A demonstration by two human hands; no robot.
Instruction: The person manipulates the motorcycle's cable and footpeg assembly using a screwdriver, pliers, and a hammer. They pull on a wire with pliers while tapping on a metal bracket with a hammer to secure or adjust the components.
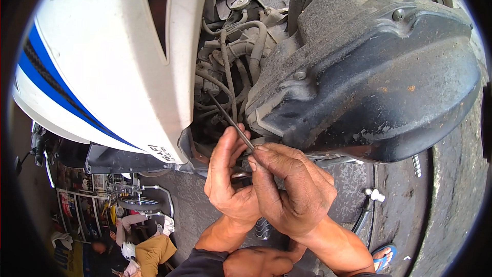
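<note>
Two hands on a thin metal rod, by a bike's hoses.
On the left is a big white panel [115,46], in its place. Next come the dusty hoses [226,56], and the thin metal rod [231,124] slants in among them. The left hand [230,187] has bent fingers by the rod; I can't tell if its grip is closed on it. The right hand [297,187] has its grip pinched on the near end. So the rod is in, but how much work is left doesn't show. On the right, the black cover [379,92] is on.
</note>
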